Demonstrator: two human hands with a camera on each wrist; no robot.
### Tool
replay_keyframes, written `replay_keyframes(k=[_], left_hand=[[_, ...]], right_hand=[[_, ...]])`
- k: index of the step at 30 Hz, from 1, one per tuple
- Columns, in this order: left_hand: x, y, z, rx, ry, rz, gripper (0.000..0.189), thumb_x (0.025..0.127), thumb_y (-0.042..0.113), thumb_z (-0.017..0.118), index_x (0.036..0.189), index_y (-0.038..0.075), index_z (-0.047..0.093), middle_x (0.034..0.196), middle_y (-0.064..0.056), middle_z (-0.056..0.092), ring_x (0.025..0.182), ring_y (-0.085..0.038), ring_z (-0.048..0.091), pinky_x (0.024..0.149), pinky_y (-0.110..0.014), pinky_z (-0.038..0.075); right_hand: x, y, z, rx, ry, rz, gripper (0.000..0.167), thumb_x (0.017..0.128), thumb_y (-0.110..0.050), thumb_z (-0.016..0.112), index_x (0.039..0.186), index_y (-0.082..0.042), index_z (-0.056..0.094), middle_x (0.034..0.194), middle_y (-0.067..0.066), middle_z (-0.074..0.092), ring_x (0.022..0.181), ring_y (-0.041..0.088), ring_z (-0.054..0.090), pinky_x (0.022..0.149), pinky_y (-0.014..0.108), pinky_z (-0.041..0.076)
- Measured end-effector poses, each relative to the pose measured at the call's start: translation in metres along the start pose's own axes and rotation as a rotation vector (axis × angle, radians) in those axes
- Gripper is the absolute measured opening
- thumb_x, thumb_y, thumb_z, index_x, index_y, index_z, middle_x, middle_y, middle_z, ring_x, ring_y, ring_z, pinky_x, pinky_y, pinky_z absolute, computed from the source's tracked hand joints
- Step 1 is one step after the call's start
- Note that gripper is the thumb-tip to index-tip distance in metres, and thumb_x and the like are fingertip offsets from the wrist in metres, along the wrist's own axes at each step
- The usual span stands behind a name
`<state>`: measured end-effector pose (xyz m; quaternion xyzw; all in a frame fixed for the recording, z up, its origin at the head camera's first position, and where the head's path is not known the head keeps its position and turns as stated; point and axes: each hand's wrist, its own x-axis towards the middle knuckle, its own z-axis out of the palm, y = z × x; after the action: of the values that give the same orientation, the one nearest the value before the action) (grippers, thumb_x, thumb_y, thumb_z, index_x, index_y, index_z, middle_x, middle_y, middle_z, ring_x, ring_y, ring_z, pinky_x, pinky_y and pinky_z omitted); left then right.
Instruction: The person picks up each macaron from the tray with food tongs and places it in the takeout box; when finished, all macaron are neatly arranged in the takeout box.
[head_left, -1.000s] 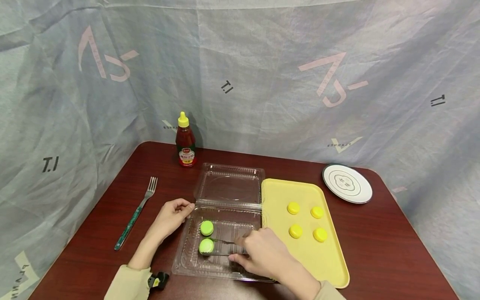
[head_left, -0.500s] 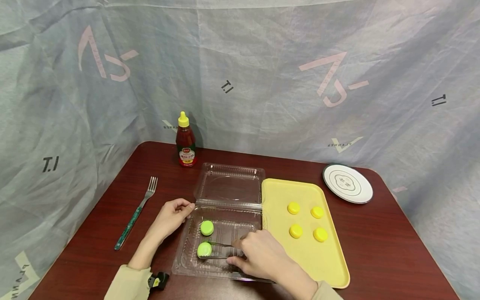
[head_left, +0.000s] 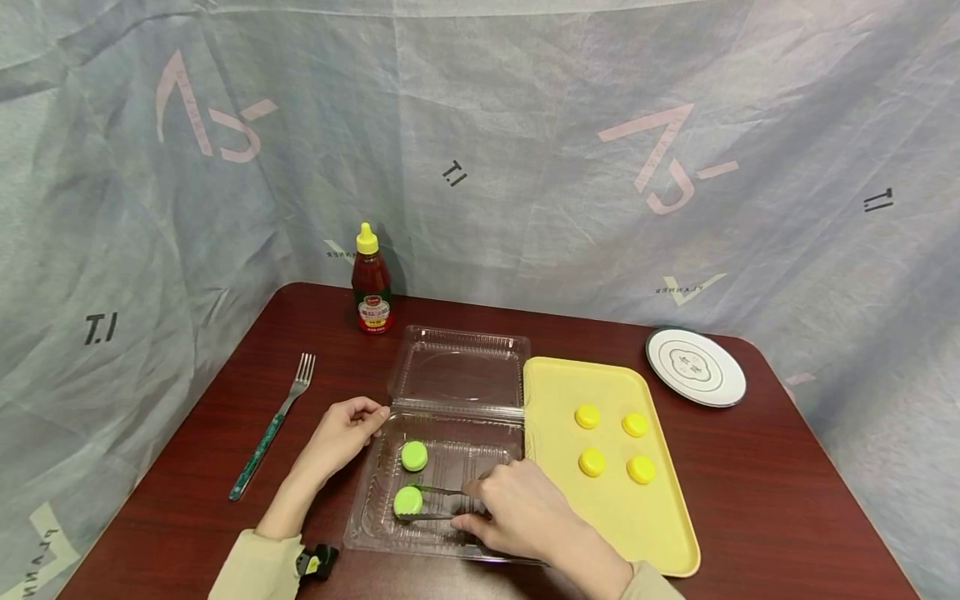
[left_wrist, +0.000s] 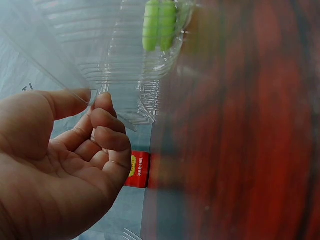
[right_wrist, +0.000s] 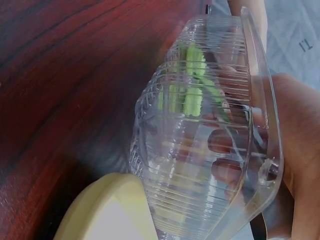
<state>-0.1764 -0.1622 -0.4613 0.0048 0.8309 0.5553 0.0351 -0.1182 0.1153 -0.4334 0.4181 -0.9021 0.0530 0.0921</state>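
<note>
A clear plastic clamshell container (head_left: 450,542) lies with its lid (head_left: 461,371) folded back. Two green macarons sit at its left side, a far one (head_left: 414,456) and a near one (head_left: 408,502). My right hand (head_left: 517,508) holds dark tongs (head_left: 438,517), whose two arms lie on either side of the near macaron; whether they press it cannot be told. My left hand (head_left: 345,433) pinches the container's rim near the hinge; thumb and fingertip meet at the plastic edge in the left wrist view. Through the container wall in the right wrist view, right fingers (right_wrist: 225,142) show.
Right of the container lies a yellow tray (head_left: 555,383) bearing several yellow macarons (head_left: 592,462). A white plate (head_left: 720,375) is at the back right, a ketchup bottle (head_left: 372,292) at the back left. Left of my left hand lies a fork (head_left: 270,433) with a green handle.
The near green macaron and the tongs have shifted slightly left and towards me. The tongs' arms stand a little differently around it. My left hand has stayed on the rim.
</note>
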Motion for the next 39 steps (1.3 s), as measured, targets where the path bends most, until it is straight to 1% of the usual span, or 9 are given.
replay_keyframes(k=[4, 13, 16, 24, 28, 31, 36, 39], left_hand=[[0.001, -0.001, 0.001, 0.000, 0.003, -0.007, 0.019, 0.099, 0.018, 0.063, 0.096, 0.000, 0.068, 0.074, -0.003, 0.063, 0.068, -0.018, 0.057, 0.061, -0.028, 0.048], [0.001, 0.000, 0.000, 0.005, 0.002, -0.019, 0.019, 0.100, 0.019, 0.063, 0.097, 0.001, 0.068, 0.075, -0.004, 0.063, 0.068, -0.018, 0.057, 0.062, -0.029, 0.048], [0.000, 0.000, 0.000, 0.011, 0.000, -0.012, 0.020, 0.100, 0.020, 0.063, 0.098, 0.000, 0.068, 0.075, -0.004, 0.062, 0.068, -0.018, 0.057, 0.062, -0.029, 0.048], [0.000, 0.001, 0.000, 0.007, -0.003, -0.009, 0.020, 0.100, 0.020, 0.063, 0.098, 0.000, 0.068, 0.075, -0.004, 0.063, 0.069, -0.018, 0.057, 0.062, -0.029, 0.048], [0.000, 0.001, -0.001, 0.010, -0.005, -0.009, 0.021, 0.100, 0.021, 0.063, 0.098, 0.001, 0.068, 0.075, -0.004, 0.062, 0.069, -0.018, 0.057, 0.062, -0.029, 0.048], [-0.001, 0.000, -0.001, 0.010, -0.005, -0.010, 0.021, 0.100, 0.021, 0.063, 0.098, 0.001, 0.068, 0.075, -0.004, 0.062, 0.068, -0.019, 0.057, 0.062, -0.030, 0.048], [-0.001, 0.000, -0.001, 0.012, -0.004, -0.011, 0.020, 0.100, 0.021, 0.063, 0.098, 0.001, 0.068, 0.075, -0.004, 0.062, 0.069, -0.020, 0.057, 0.062, -0.029, 0.048], [-0.001, 0.001, -0.001, 0.014, -0.004, -0.012, 0.020, 0.100, 0.021, 0.063, 0.098, 0.001, 0.068, 0.075, -0.004, 0.062, 0.069, -0.020, 0.057, 0.062, -0.029, 0.048]], right_hand=[[0.000, 0.000, 0.001, -0.004, -0.003, -0.003, 0.038, 0.086, -0.054, 0.073, 0.065, -0.027, 0.055, 0.052, -0.019, 0.035, 0.044, -0.001, 0.030, 0.042, 0.021, 0.030], [0.001, -0.001, 0.000, -0.022, 0.010, 0.009, 0.042, 0.083, -0.059, 0.073, 0.063, -0.027, 0.053, 0.053, -0.019, 0.037, 0.045, 0.000, 0.032, 0.041, 0.023, 0.031], [0.001, -0.001, -0.001, -0.023, 0.010, 0.011, 0.043, 0.083, -0.059, 0.073, 0.063, -0.027, 0.054, 0.053, -0.019, 0.037, 0.045, 0.001, 0.032, 0.041, 0.023, 0.032], [0.001, 0.001, -0.003, 0.006, -0.013, 0.034, 0.041, 0.083, -0.059, 0.072, 0.066, -0.026, 0.057, 0.054, -0.019, 0.039, 0.047, 0.001, 0.036, 0.044, 0.024, 0.035], [0.000, 0.003, -0.006, 0.003, -0.023, 0.045, 0.038, 0.084, -0.059, 0.072, 0.074, -0.023, 0.065, 0.056, -0.018, 0.046, 0.047, 0.001, 0.041, 0.046, 0.026, 0.039], [-0.002, 0.004, -0.009, 0.009, -0.032, 0.061, 0.039, 0.084, -0.060, 0.071, 0.080, -0.022, 0.068, 0.055, -0.017, 0.048, 0.047, 0.003, 0.044, 0.047, 0.028, 0.041], [-0.005, 0.010, -0.013, 0.029, -0.040, 0.081, 0.041, 0.085, -0.061, 0.070, 0.081, -0.021, 0.064, 0.051, -0.017, 0.042, 0.047, 0.006, 0.048, 0.047, 0.030, 0.043], [-0.008, 0.014, -0.015, 0.028, -0.027, 0.083, 0.040, 0.084, -0.060, 0.071, 0.086, -0.020, 0.065, 0.053, -0.018, 0.044, 0.048, 0.007, 0.052, 0.048, 0.032, 0.045]])
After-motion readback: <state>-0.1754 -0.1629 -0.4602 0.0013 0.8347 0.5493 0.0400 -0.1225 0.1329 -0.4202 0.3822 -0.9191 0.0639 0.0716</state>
